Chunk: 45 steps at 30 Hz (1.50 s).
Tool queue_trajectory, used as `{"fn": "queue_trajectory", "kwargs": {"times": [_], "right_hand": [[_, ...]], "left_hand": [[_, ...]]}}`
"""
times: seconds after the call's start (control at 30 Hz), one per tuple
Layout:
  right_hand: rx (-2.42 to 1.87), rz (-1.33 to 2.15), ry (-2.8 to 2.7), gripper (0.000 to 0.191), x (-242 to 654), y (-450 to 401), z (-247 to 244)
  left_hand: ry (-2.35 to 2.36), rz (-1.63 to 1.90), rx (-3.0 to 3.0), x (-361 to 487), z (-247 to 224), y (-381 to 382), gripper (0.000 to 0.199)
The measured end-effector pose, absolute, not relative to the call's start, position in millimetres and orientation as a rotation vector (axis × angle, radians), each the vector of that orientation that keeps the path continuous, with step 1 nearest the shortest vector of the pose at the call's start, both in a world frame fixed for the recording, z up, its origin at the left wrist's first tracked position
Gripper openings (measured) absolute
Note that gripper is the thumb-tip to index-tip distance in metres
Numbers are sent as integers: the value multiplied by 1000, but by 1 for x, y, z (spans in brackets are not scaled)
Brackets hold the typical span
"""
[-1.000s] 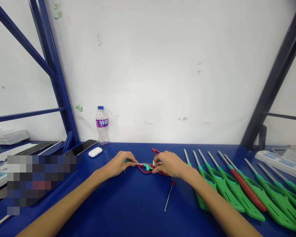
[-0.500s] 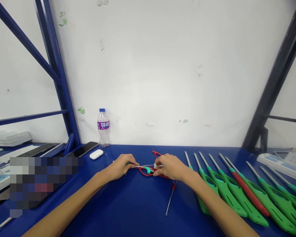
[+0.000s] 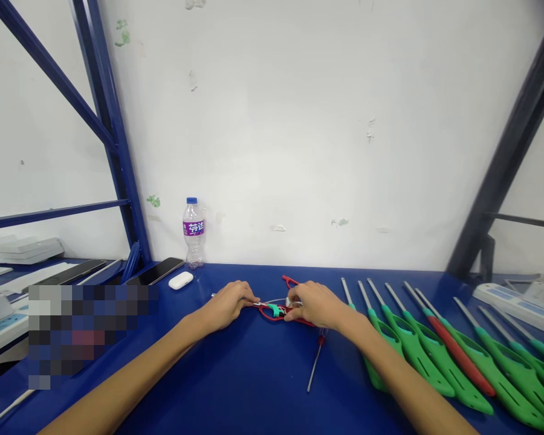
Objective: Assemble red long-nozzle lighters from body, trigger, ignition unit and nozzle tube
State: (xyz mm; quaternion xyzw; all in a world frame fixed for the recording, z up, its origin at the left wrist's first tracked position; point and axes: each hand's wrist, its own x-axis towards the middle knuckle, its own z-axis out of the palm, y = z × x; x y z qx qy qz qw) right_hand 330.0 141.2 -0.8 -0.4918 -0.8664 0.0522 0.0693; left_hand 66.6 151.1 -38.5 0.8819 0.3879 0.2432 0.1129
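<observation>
An opened red long-nosed lighter (image 3: 271, 316) lies on the blue table, with a green trigger (image 3: 276, 310) and thin wires showing inside its casing half. My left hand (image 3: 232, 304) is closed around the lighter's thin metal nozzle, whose tip (image 3: 213, 295) pokes out beyond the fingers. Over the handle end, my right hand (image 3: 315, 307) pinches a small white part (image 3: 289, 301) from which a pale tube or wire curves left. A second red casing piece (image 3: 288, 280) shows just behind that hand. Close to my right wrist lies a screwdriver (image 3: 315, 364), its handle partly hidden.
Several green lighters (image 3: 424, 353) and a red one (image 3: 462, 353) lie in a row at the right. A plastic bottle (image 3: 193, 234), white case (image 3: 180, 280) and phone (image 3: 156, 272) are at the back left. Power strips (image 3: 519, 305) and blue posts (image 3: 113, 139) flank the table.
The view has shifted slightly. My left hand's fingers have closed a little further over the nozzle; my right hand keeps its pinch in about the same place.
</observation>
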Motion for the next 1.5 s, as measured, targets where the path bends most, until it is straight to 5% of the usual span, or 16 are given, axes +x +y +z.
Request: {"fn": "queue_trajectory", "kwargs": {"times": [0.57, 0.87, 1.5], "right_hand": [[-1503, 174, -2620, 32, 330, 143, -6], [-1340, 459, -2574, 23, 349, 152, 0], [-1353, -35, -2511, 24, 342, 144, 2]], "left_hand": [[1326, 633, 2502, 68, -32, 148, 23], [1311, 557, 2523, 67, -22, 144, 24], [1303, 615, 2485, 63, -22, 147, 26]]}}
